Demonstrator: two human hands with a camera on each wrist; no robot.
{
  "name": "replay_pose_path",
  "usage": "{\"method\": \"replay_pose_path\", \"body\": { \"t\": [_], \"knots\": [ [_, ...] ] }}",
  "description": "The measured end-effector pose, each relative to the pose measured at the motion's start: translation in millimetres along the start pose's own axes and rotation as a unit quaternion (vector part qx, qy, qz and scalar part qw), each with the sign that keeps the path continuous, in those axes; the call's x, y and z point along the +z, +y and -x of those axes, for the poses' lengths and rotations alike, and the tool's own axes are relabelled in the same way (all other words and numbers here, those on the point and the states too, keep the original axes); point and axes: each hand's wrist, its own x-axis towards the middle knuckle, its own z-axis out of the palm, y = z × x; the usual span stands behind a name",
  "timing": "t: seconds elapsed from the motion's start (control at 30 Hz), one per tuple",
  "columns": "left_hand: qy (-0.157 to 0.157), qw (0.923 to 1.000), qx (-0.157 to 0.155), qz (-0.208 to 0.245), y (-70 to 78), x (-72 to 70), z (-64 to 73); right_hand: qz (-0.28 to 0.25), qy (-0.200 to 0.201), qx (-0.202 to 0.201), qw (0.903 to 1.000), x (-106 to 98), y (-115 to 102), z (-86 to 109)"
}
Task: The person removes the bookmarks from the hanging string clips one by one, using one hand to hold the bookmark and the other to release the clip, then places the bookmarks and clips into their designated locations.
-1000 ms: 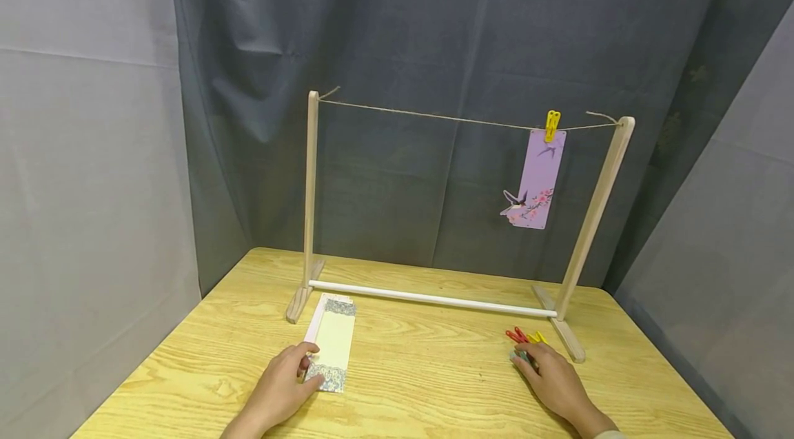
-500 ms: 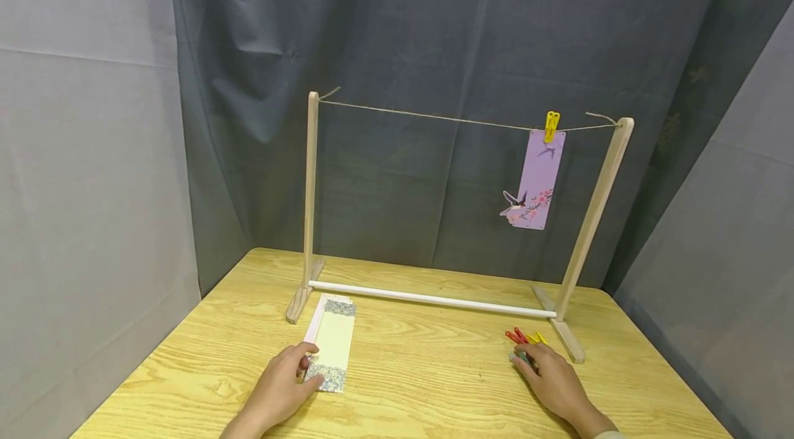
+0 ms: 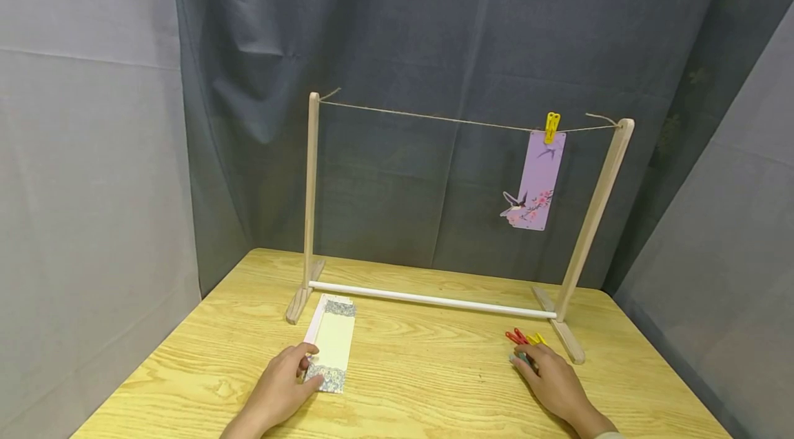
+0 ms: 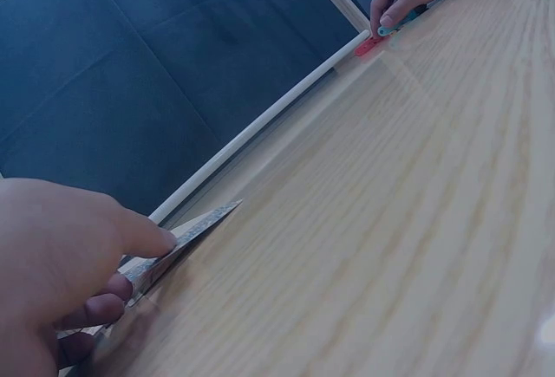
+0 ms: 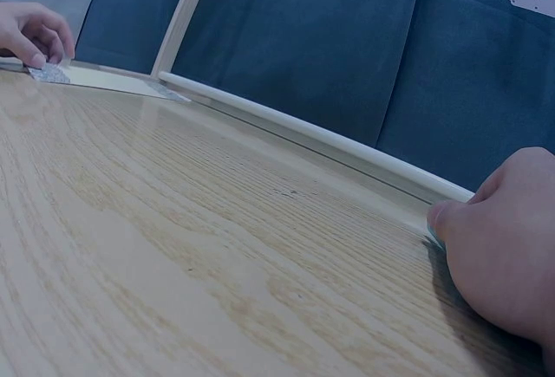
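Hardly anything has moved since half a second ago: we find the left hand (image 3: 279, 384) and the right hand (image 3: 555, 384) in the same spots. Behind the rack (image 3: 593, 218) we see a dark curtain (image 3: 384, 184), and beneath it the wood-grain table (image 3: 422, 384). White and slim, the crossbar (image 3: 431, 299) joins the rack's two feet.

Before the rack's left foot, the left hand is nearly closed, its thumb on top of a cream card (image 3: 333, 342) with lace-patterned bands and its fingers curled in at the edge. Under that we see a pale pink card (image 3: 314, 322); whether the hand has that one too, we cannot quite tell.

Near the rack's right foot, the right hand pinches a teal clip (image 4: 384, 30), thumb against finger, beside red clips (image 3: 517, 336) and some yellow on the table.

From the rack's string (image 3: 428, 115), toward its right post, hangs a purple card (image 3: 538, 180) under a yellow clip (image 3: 552, 127).
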Motion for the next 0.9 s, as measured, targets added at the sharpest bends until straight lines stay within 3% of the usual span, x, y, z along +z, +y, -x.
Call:
{"method": "replay_pose_path", "body": {
  "t": [0.9],
  "knots": [
    [-0.003,1.0,0.003,0.004,-0.7,-1.1,0.1,0.0,0.012,-0.013,0.9998,3.4,2.9,-1.1]
  ]
}}
